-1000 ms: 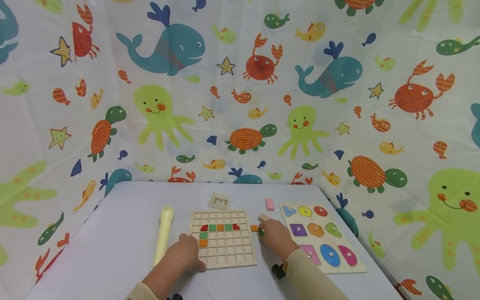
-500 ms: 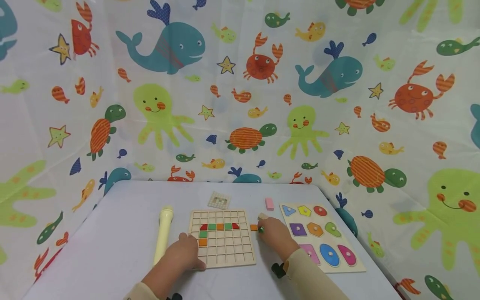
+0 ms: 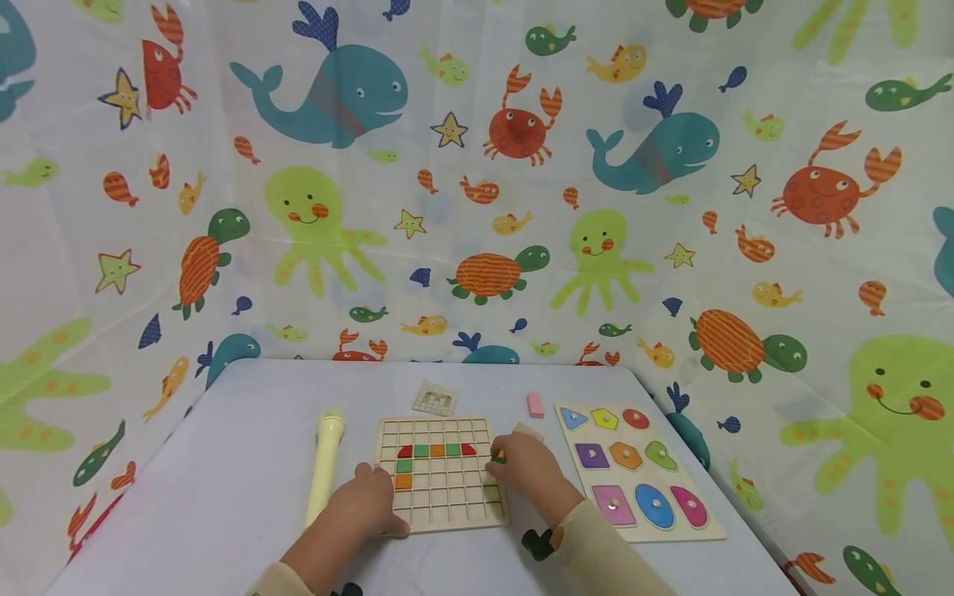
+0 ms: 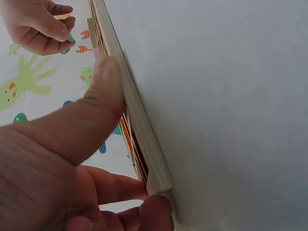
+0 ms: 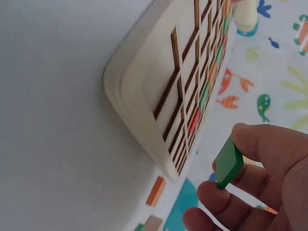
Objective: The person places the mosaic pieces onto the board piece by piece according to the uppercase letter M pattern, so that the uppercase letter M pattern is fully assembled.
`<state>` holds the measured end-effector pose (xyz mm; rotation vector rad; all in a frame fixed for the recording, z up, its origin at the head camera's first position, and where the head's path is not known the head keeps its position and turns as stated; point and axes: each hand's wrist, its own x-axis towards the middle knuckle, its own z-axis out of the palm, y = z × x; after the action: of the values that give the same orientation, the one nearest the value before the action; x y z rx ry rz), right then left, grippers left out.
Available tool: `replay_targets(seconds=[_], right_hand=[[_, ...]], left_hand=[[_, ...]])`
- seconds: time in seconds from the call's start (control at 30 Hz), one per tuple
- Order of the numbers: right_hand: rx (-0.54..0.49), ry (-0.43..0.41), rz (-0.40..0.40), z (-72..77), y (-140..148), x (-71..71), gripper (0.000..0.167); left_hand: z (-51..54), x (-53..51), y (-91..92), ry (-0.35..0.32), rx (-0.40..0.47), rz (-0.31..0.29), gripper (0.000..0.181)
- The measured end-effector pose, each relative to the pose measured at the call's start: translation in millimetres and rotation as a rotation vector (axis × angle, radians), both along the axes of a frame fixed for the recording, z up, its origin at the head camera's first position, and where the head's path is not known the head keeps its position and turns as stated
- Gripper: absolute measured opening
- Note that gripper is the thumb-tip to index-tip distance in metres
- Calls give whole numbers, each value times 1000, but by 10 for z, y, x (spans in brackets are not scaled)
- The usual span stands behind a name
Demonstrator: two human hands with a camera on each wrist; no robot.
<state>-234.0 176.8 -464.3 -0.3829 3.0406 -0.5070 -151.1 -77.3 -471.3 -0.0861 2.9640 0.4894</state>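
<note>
A wooden grid board [image 3: 450, 501] lies on the table, with red, green and orange tiles in an upper row and green and orange tiles below at its left. My left hand [image 3: 365, 501] holds the board's near left corner, thumb along the near edge and fingers at the side, as the left wrist view shows. At the board's right edge, my right hand [image 3: 527, 472] pinches a green tile [image 5: 229, 162] between thumb and fingers, raised off the board. Below that hand, an orange tile [image 5: 155, 191] and a plain wooden piece [image 5: 153, 223] lie on the table.
Right of the board lies a shape puzzle [image 3: 648, 480] with knobbed pieces. A pale yellow tube [image 3: 325, 463] lies at the left. Behind the board are a small patterned card [image 3: 436, 398] and a pink block [image 3: 535, 405]. A sea-animal curtain [image 3: 477, 207] surrounds the table.
My right hand has moved left from beside the board to its right edge, carrying the green tile. My left hand has stayed at the board's corner.
</note>
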Motion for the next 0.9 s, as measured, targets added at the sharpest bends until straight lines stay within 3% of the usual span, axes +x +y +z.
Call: replay_targets(seconds=[0.47,0.9], right_hand=[[-7,58,84,54,-248,96,22],[21,56,143,-19,-589,56,21]], left_hand=[[-12,-21,3,4,15,13,105],[-39,-3,-16,24,-5,-9,105]])
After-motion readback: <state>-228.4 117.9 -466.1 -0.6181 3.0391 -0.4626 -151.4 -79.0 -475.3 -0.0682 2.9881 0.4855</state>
